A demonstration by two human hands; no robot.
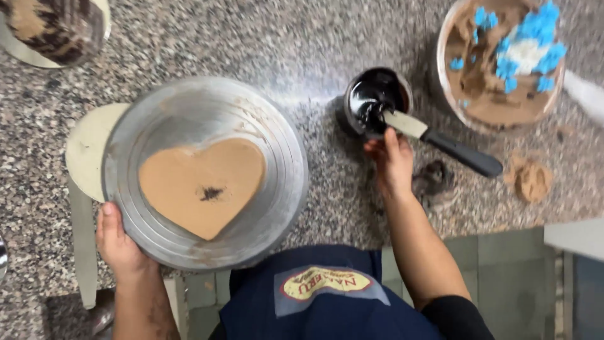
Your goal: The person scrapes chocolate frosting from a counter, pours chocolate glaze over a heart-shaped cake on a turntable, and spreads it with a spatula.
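Note:
My left hand [119, 242] grips the near-left rim of a round metal turntable [277, 157], thumb on top. On the turntable lies a brown heart-shaped board [195, 170] with a small dark dab [211, 193] near its middle. My right hand [393, 160] reaches up to a small black cup of dark glossy sauce [374, 97]. Its fingertips touch the pale blade of a black-handled spatula [462, 154] that rests in the cup. Whether the fingers close on the blade or the cup is not visible.
A bowl of brown cream with blue and white icing [500, 56] stands at the top right. A chocolate-covered cake [53, 25] sits at the top left. Brown and dark smears [531, 179] lie on the granite counter [189, 44]. A beige round board [88, 148] pokes out under the turntable.

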